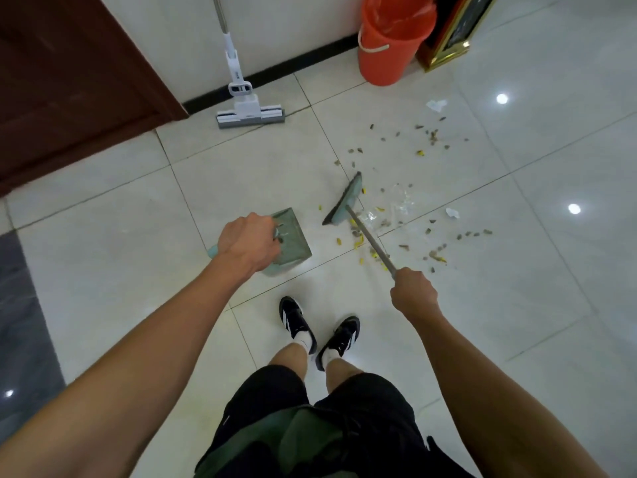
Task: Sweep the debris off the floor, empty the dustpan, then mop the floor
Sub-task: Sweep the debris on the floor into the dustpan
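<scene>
My left hand grips the handle of a pale green dustpan that sits on the white tiled floor in front of my feet. My right hand grips the grey handle of a green broom, whose head rests on the floor just right of the dustpan. Debris lies scattered to the right of the broom: brown husks, yellow bits, clear plastic wrap and scraps of white paper. A white sponge mop leans against the wall at the back.
An orange bucket with a liner stands by the wall at the back right, next to a dark gold-trimmed stand. A brown wooden door fills the upper left. My shoes stand below the dustpan.
</scene>
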{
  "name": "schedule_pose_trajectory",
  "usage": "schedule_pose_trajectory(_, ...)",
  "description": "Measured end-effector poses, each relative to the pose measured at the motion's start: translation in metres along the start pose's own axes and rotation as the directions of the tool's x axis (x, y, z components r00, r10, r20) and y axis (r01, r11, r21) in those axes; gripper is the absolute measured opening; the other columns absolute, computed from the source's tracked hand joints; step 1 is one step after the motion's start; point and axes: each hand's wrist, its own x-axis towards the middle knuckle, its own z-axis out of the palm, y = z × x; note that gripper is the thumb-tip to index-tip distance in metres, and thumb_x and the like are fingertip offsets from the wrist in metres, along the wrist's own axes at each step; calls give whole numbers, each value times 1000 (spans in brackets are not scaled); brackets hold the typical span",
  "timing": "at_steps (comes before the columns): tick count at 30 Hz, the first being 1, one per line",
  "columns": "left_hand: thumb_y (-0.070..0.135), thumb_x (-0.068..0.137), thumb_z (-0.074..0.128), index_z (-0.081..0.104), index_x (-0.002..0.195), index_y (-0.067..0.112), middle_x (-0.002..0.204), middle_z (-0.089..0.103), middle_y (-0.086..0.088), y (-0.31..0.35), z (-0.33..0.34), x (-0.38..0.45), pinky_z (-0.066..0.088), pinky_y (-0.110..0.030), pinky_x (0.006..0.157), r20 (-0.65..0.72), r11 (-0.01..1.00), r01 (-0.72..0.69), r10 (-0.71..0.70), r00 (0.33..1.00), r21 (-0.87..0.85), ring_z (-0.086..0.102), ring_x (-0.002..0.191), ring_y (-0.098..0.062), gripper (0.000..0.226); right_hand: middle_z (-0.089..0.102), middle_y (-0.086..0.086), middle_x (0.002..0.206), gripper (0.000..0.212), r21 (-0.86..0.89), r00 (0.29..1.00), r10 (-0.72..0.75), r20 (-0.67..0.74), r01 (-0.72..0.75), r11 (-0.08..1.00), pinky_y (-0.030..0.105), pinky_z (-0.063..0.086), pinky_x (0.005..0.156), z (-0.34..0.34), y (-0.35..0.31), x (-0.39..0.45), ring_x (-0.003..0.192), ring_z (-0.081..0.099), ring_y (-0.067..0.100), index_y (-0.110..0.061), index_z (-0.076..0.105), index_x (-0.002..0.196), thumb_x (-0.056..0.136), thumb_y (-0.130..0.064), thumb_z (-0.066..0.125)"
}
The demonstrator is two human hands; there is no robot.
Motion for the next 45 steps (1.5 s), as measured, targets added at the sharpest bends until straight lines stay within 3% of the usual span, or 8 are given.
schedule_pose_trajectory(4,27,84,58,68,89,21,76,56,-3,37,-5,-2,38,-31,61,-10,999,-49,49,999,17,54,68,-28,12,53,2,83,23,25,1000,29,5,-29,999,31,46,62,-6,37,-13,73,57,25,-12,61,111,89,-13,54)
schedule_pose_trajectory(15,29,78,59,66,87,22,69,49,0,90,-22,13,37,-31,60,-73,986,-96,106,992,133,52,65,-29,14,62,7,88,21,282,1000,2,-4,-1,960,29,45,57,-21,73,-11,73,60,26,-13,63,105,90,-11,48)
schedule_pose_trajectory(19,29,78,58,66,88,24,70,50,0,86,-35,28,36,-30,57,-83,983,-101,115,990,156,52,64,-28,14,60,6,85,23,362,999,-30,-18,34,931,26,39,53,-44,51,11,65,54,22,-13,66,101,92,-10,45)
schedule_pose_trajectory(29,34,85,56,65,88,26,72,56,-1,33,-95,142,37,-31,56,-113,983,-141,155,981,121,54,64,-26,13,69,10,103,29,565,998,-4,-56,35,825,38,55,79,-84,-45,112,94,66,31,-14,71,117,100,-21,49)
schedule_pose_trajectory(33,35,87,57,65,85,26,72,56,-1,8,-131,207,37,-32,58,-106,980,-166,177,978,106,53,65,-28,12,70,16,95,27,623,997,53,-57,-6,782,42,57,78,-116,-101,166,90,67,37,-13,73,111,100,-28,53)
schedule_pose_trajectory(37,32,88,56,67,90,27,73,56,-1,-14,-147,260,38,-32,59,-79,968,-221,231,970,116,54,66,-28,12,70,20,104,33,660,992,127,8,-101,745,51,58,82,-142,-145,217,95,69,39,-17,66,127,97,-24,54)
schedule_pose_trajectory(40,31,89,55,69,101,29,78,57,-2,-24,-148,291,40,-32,60,-50,958,-258,266,963,122,55,69,-27,18,71,16,94,35,659,988,138,62,-145,738,43,61,69,-151,-167,242,80,70,37,-15,66,124,92,-16,53)
schedule_pose_trajectory(45,33,91,55,67,103,27,86,64,-8,-32,-140,321,38,-32,63,-49,948,-287,296,954,138,62,77,-33,18,64,9,85,30,641,982,135,129,-187,744,20,43,46,-146,-181,263,60,61,20,-15,68,119,97,-17,48)
